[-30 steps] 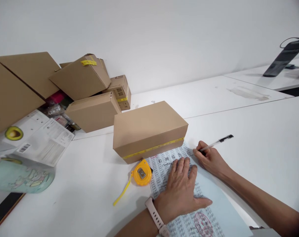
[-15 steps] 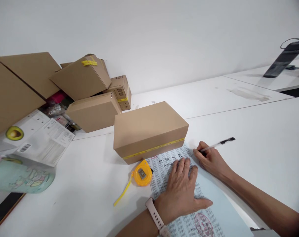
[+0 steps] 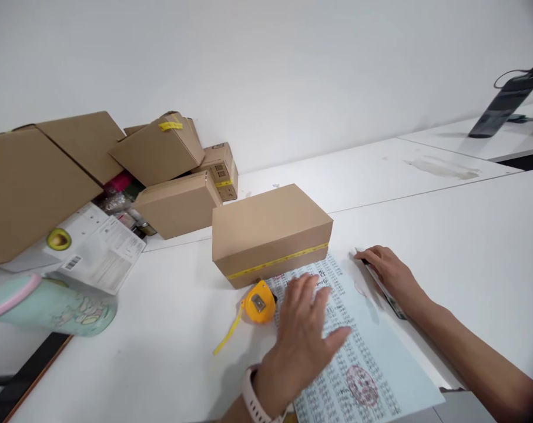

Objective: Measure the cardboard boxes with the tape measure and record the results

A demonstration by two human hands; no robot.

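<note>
The left hand (image 3: 304,335) has lifted off the printed sheet (image 3: 372,364) and hovers open, fingers spread, beside the yellow tape measure (image 3: 260,302). The right hand (image 3: 392,273) has brought the pen (image 3: 392,299) down flat along the sheet's right edge on the worktop (image 3: 469,235). Whether it still grips the pen cannot be told. Writing appears paused. The cardboard box (image 3: 270,232) stands just behind the sheet.

Pen (image 3: 394,305) mostly under right hand (image 3: 392,273), left hand (image 3: 301,335) blurred (fingers smeared)
</note>
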